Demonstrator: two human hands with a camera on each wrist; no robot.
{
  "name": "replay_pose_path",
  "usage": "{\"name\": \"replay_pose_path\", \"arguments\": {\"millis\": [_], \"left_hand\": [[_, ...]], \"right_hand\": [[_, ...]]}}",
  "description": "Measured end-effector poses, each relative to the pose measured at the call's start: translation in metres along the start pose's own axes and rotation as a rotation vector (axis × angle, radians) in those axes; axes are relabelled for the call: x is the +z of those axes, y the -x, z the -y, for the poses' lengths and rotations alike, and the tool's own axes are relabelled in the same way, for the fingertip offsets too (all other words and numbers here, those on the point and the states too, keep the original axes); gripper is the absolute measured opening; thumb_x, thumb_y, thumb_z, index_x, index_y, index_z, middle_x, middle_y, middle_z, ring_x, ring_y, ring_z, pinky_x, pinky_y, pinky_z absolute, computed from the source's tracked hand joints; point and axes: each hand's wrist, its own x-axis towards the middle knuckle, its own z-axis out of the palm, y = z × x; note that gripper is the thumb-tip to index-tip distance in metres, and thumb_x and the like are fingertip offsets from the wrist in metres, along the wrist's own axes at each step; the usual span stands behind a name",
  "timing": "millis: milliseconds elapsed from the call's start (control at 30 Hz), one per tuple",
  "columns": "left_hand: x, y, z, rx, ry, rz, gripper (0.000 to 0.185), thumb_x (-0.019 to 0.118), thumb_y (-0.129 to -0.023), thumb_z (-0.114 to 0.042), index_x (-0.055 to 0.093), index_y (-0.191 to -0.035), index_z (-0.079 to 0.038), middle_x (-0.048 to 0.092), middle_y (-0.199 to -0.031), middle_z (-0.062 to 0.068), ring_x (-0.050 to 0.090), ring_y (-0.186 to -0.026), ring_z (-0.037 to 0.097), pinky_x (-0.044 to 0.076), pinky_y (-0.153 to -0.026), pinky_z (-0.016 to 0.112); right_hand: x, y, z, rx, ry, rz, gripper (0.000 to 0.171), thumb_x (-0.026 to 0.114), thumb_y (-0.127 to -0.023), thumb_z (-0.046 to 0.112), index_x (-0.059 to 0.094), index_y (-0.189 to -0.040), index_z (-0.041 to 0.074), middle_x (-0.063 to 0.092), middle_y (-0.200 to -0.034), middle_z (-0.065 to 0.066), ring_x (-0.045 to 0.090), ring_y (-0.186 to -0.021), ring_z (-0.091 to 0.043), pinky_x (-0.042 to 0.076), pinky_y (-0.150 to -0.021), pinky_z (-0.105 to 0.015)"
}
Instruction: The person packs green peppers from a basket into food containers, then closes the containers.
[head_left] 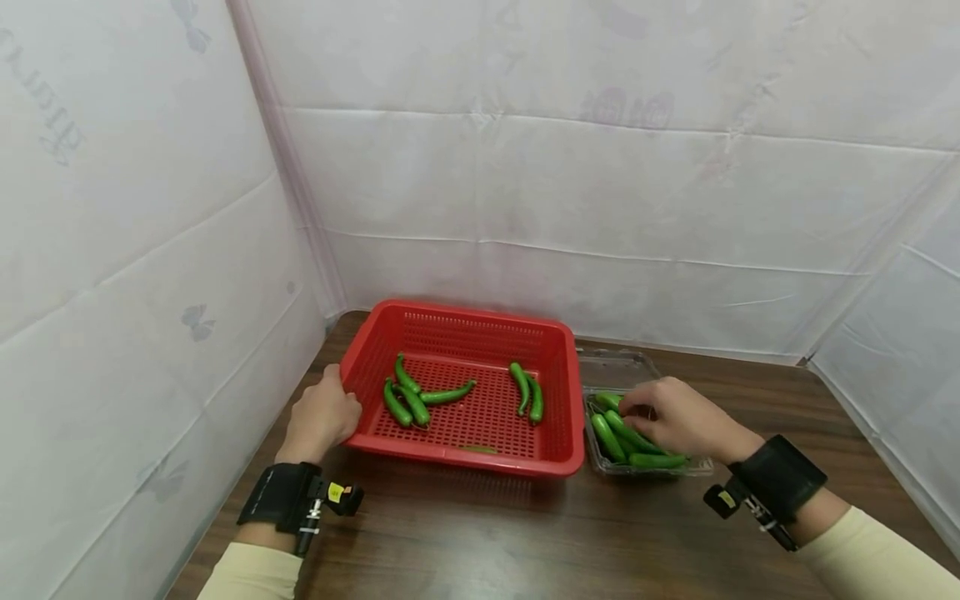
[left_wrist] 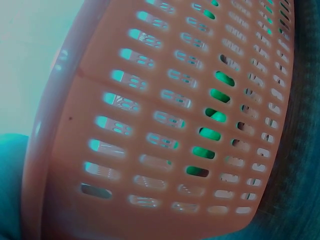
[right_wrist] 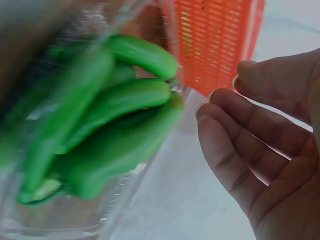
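My left hand (head_left: 318,418) holds the left rim of a red perforated plastic basket (head_left: 465,457). In the left wrist view the slotted wall of the basket (left_wrist: 75,130) fills the frame, and green shows through some slots. Several green chili peppers (head_left: 447,394) lie at the left inside it, and two more peppers (head_left: 536,400) at the right. Over a clear plastic box (head_left: 701,468) hovers my right hand (head_left: 682,417). That box has several green peppers (right_wrist: 115,115) in it. In the right wrist view the fingers (right_wrist: 260,125) are loosely bent beside the peppers, holding nothing.
The box's clear lid (head_left: 615,367) lies back behind it, close to the basket's right side. Both containers stand on a dark wooden table (head_left: 487,542). White sheeting (head_left: 600,192) walls in the back and both sides.
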Motion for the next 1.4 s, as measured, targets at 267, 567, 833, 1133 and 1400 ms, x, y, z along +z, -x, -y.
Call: {"name": "replay_pose_path", "arguments": {"millis": [267,567,833,1133,1400], "left_hand": [[0.0,0.0,0.006,-0.023,-0.009,-0.008,0.056,0.046,-0.104,-0.015,0.03,-0.151,0.01,0.064,-0.116,0.034,0.066,-0.088,0.036,0.052,-0.069,0.043],[0.0,0.0,0.006,-0.05,-0.004,-0.003,0.058,0.048,-0.104,-0.016,0.028,-0.153,0.009,0.064,-0.12,0.034,0.067,-0.092,0.037,0.054,-0.074,0.047],[0.004,-0.002,0.004,-0.032,0.006,-0.009,0.055,0.048,-0.102,-0.014,0.032,-0.15,0.009,0.066,-0.117,0.033,0.067,-0.088,0.035,0.054,-0.072,0.046],[0.007,-0.003,0.001,-0.033,0.014,-0.027,0.056,0.05,-0.102,-0.014,0.033,-0.15,0.007,0.067,-0.115,0.031,0.067,-0.088,0.034,0.054,-0.074,0.046],[0.015,0.001,-0.002,-0.037,0.033,-0.039,0.053,0.051,-0.101,-0.014,0.036,-0.148,0.006,0.069,-0.111,0.028,0.067,-0.084,0.031,0.053,-0.071,0.044]], "right_hand": [[-0.022,-0.049,0.012,0.047,0.064,0.009,0.016,0.074,-0.094,0.008,0.078,-0.108,0.013,0.077,-0.095,0.002,0.067,-0.082,-0.004,0.058,-0.072,-0.027],[-0.024,-0.117,0.04,0.02,0.103,0.095,0.03,0.073,-0.098,0.018,0.074,-0.127,0.011,0.078,-0.115,-0.006,0.072,-0.091,-0.015,0.059,-0.084,-0.042],[0.002,-0.178,0.065,-0.037,0.123,0.243,0.041,0.073,-0.099,0.023,0.068,-0.137,0.01,0.071,-0.136,-0.01,0.067,-0.126,-0.029,0.053,-0.105,-0.047],[0.056,-0.234,0.086,-0.06,0.164,0.372,0.04,0.075,-0.096,0.021,0.07,-0.134,0.008,0.071,-0.135,-0.008,0.066,-0.125,-0.025,0.052,-0.106,-0.042],[0.113,-0.251,0.09,-0.099,0.283,0.488,0.004,0.074,-0.096,0.014,0.076,-0.099,0.012,0.071,-0.088,0.0,0.059,-0.076,-0.012,0.049,-0.073,-0.028]]}}
